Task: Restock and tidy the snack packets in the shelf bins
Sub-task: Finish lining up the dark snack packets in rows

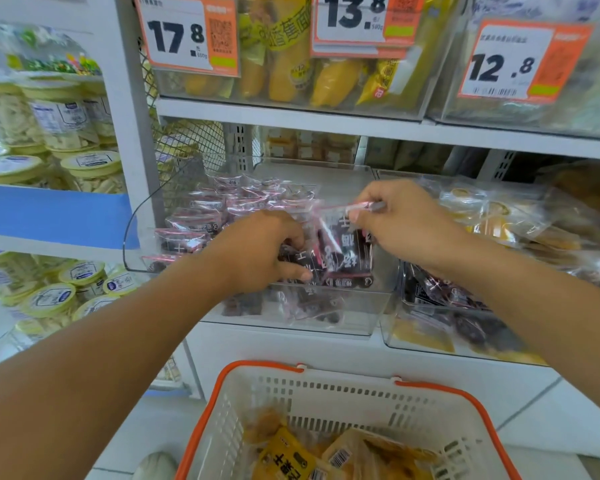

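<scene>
A single head-worn wide-angle camera looks forward and down from close range at the clear shelf bin (326,317), with the orange-rimmed basket (326,393) nearest below.

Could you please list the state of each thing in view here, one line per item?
Left hand: fingers curled on dark packets in the bin.
Right hand: pinching a dark packet's top edge.
Held packet: upright, lifted above the pile.
Clear bin: open-topped, partly filled with dark packets.
Basket: below the shelf, holding yellow packets.
</scene>
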A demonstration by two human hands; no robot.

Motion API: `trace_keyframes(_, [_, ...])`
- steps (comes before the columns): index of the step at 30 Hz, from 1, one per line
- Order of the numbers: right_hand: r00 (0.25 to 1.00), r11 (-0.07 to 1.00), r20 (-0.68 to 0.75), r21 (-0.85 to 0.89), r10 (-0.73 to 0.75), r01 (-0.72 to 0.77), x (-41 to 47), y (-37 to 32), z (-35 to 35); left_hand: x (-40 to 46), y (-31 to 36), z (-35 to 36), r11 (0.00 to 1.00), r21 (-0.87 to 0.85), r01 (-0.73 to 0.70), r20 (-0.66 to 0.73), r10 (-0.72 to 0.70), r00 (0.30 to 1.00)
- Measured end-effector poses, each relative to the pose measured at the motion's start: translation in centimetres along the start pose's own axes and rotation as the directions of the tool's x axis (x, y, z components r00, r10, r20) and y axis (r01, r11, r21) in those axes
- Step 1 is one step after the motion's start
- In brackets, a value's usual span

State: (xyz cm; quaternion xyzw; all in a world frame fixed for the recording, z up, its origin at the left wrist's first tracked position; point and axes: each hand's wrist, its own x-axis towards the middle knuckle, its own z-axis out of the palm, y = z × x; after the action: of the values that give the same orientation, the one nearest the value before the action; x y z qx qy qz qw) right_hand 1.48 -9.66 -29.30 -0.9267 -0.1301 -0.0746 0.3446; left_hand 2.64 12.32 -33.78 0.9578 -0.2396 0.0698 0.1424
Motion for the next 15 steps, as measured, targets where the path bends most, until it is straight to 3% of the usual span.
trace_keyframes(3, [0.984,0.993,0.137,0.003,0.117,-0.119,-0.3,-0.7,0.7,0.2,-0.5,-0.1,0.996,-0.086,0.003,0.007,-0.003,1.000])
trace_keyframes(5, [0.964,0.962,0.162,0.137,0.213,-0.236,-0.3,-1.0,1.2,0.3,-0.5,-0.2,0.992,-0.122,0.026,0.036,-0.022,0.999])
trace_keyframes(9, [0.909,0.753,0.198,0.510,0.367,-0.415,0.0,-1.4,2.5,0.6,0.0,-0.6,0.983,-0.143,0.113,0.031,-0.110,0.993])
trace_keyframes(12, [0.886,0.670,0.171,0.598,0.430,-0.440,0.0,-1.6,3.7,0.7,-0.2,-1.7,0.970,-0.137,0.202,0.058,-0.195,0.979])
trace_keyframes(15, [0.845,0.599,0.235,0.615,0.481,-0.512,0.1,-1.6,4.4,0.8,-1.0,-2.2,0.965,-0.108,0.237,0.108,-0.226,0.968])
